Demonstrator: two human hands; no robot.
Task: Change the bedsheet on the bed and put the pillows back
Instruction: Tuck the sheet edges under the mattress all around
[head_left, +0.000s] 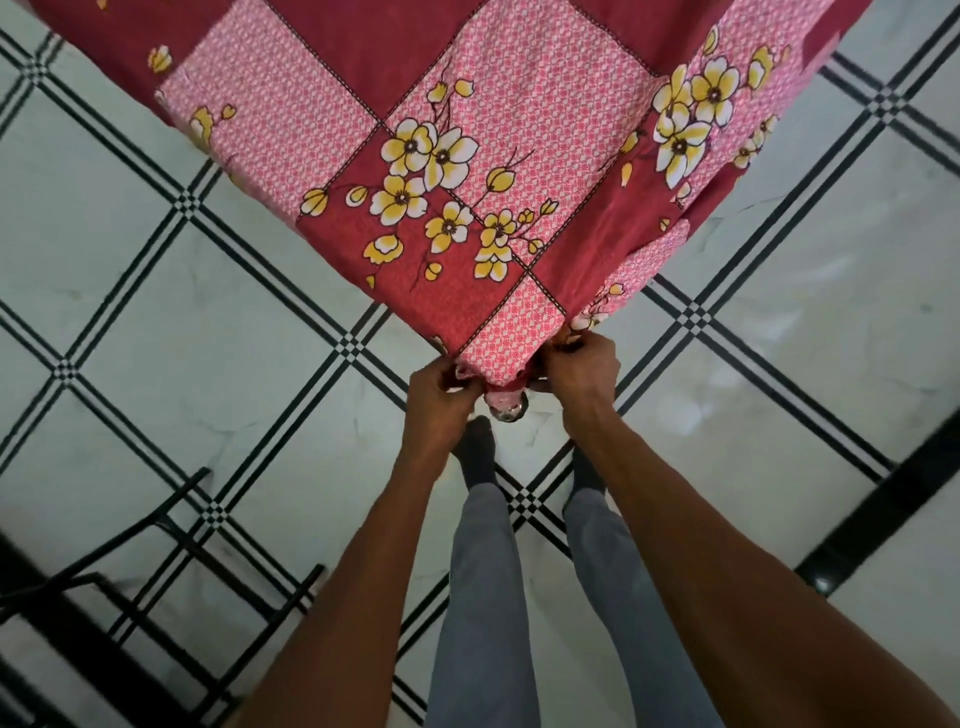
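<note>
Black metal frame (156, 525) on tiled floor (104, 270), lower left, well apart from bed. Bedsheet (441, 156), red and pink patchwork with yellow flowers, spread over bed, corner pointing toward person. Left hand (439, 402) pinches sheet fabric at corner's left side. Shiny metal bed leg (509, 410) between hands, partly hidden under bunched cloth. Right hand (582, 371) grips fabric at corner's right side. Grey-trousered legs (488, 597) below.
</note>
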